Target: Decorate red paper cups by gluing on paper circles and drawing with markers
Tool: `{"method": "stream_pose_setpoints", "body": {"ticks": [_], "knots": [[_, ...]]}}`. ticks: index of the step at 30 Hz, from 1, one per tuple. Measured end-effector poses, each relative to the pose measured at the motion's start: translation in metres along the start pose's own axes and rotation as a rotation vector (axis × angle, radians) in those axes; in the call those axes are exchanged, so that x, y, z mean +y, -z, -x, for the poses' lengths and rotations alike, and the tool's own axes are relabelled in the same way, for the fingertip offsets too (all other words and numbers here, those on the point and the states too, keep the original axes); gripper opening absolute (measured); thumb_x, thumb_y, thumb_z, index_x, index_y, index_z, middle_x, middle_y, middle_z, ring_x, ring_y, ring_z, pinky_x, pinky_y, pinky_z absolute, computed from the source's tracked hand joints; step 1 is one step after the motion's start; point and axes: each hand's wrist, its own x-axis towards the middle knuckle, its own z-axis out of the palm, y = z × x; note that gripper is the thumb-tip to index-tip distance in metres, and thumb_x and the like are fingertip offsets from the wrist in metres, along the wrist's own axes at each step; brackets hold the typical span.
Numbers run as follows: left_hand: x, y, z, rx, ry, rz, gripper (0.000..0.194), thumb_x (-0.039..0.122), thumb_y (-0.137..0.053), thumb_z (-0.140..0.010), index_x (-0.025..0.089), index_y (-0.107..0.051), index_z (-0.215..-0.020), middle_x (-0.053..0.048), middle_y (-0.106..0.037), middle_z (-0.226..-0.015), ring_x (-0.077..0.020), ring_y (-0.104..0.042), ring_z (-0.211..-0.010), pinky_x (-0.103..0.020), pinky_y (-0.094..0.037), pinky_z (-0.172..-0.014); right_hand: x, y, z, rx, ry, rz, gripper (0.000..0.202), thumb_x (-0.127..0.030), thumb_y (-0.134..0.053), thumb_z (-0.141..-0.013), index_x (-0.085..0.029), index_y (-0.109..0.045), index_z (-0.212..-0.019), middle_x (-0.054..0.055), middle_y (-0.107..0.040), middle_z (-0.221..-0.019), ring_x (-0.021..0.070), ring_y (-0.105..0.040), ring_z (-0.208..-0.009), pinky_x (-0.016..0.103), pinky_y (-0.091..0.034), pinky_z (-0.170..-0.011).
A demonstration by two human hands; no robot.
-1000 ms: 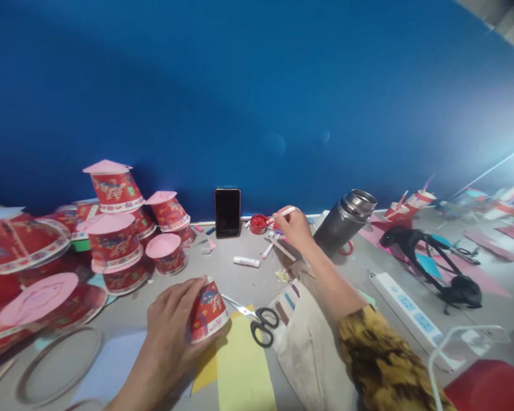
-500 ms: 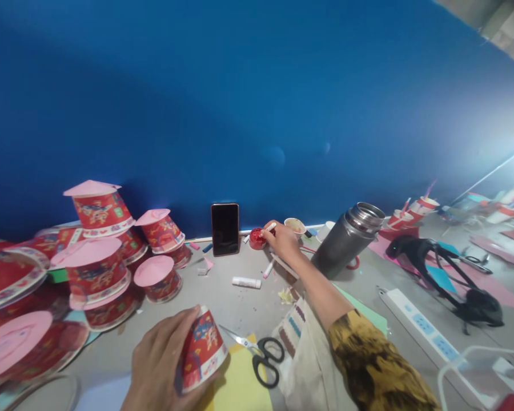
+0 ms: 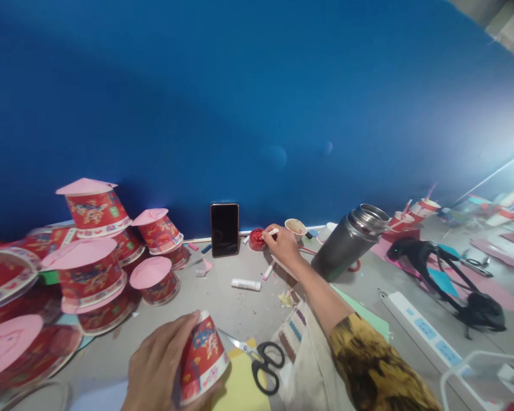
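Observation:
My left hand [image 3: 156,359] is closed around a red printed paper cup [image 3: 204,357], which is tilted with its white base end up. At the back of the table, my right hand [image 3: 284,244] pinches a short white stick like a marker or brush [image 3: 273,232]. Its lower end is at a small round tub of red stuff [image 3: 257,238]; whether it touches the contents I cannot tell. Scissors with black handles [image 3: 268,365] lie beside the cup on yellow paper [image 3: 240,382]. A white glue stick [image 3: 245,284] lies between my hands.
Red paper cups with pink paper tops [image 3: 88,271] are stacked at the left. A phone [image 3: 225,229] leans against the blue wall. Right of my arm are a steel flask [image 3: 346,240], a power strip [image 3: 424,328], black headgear [image 3: 441,274] and a cloth pouch [image 3: 310,365].
My right hand has shifted slightly at the red tub, and the white stick now lies flatter. My left hand still holds the cup. The view has moved a little.

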Motion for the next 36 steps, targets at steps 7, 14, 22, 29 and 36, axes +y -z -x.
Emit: {"method": "stream_pose_setpoints", "body": {"ticks": [7, 14, 22, 29, 36], "knots": [[0.007, -0.004, -0.001, 0.064, 0.047, 0.010, 0.079, 0.069, -0.065, -0.089, 0.027, -0.048, -0.154, -0.014, -0.077, -0.129, -0.0372, -0.074, -0.109, -0.050, -0.057, -0.093, -0.002, 0.011, 0.002, 0.032, 0.023, -0.010, 0.019, -0.038, -0.062, -0.095, -0.022, -0.073, -0.095, 0.005, -0.077, -0.087, 0.0242, -0.069, -0.081, 0.034, -0.049, -0.076], [0.002, -0.007, 0.007, -0.010, 0.093, 0.049, 0.089, 0.064, -0.076, -0.083, 0.030, -0.044, -0.158, -0.013, -0.074, -0.139, -0.0381, -0.072, -0.119, -0.050, -0.056, -0.100, -0.001, 0.013, 0.001, -0.010, 0.063, -0.058, 0.011, -0.032, -0.066, -0.090, -0.024, -0.073, -0.087, 0.005, -0.079, -0.090, 0.0241, -0.070, -0.088, 0.034, -0.051, -0.085], [-0.003, -0.015, 0.014, 0.028, 0.139, 0.121, 0.098, 0.088, -0.064, -0.083, 0.032, -0.044, -0.162, -0.015, -0.072, -0.140, -0.0415, -0.071, -0.118, -0.055, -0.057, -0.098, -0.003, 0.012, 0.006, 0.027, -0.001, -0.146, 0.019, -0.039, -0.064, -0.087, -0.023, -0.074, -0.083, 0.000, -0.072, -0.070, 0.0208, -0.065, -0.068, 0.030, -0.049, -0.069], [0.008, -0.004, 0.008, 0.030, 0.206, 0.166, 0.080, 0.076, -0.050, -0.099, 0.034, -0.040, -0.165, -0.014, -0.067, -0.146, -0.0401, -0.067, -0.125, -0.054, -0.056, -0.103, -0.015, 0.017, 0.007, 0.206, -0.020, -0.276, 0.027, -0.047, -0.062, -0.086, -0.022, -0.071, -0.089, 0.004, -0.074, -0.077, 0.0214, -0.066, -0.070, 0.033, -0.053, -0.068], [0.028, 0.021, -0.011, -0.008, 0.293, 0.252, 0.073, 0.055, -0.061, -0.099, 0.028, -0.038, -0.163, -0.017, -0.059, -0.151, -0.0403, -0.059, -0.135, -0.059, -0.051, -0.112, -0.056, 0.041, 0.024, 0.214, -0.045, -0.617, 0.032, -0.054, -0.072, -0.087, -0.024, -0.062, -0.083, -0.006, -0.057, -0.058, 0.0124, -0.050, -0.047, 0.026, -0.042, -0.048]]}}
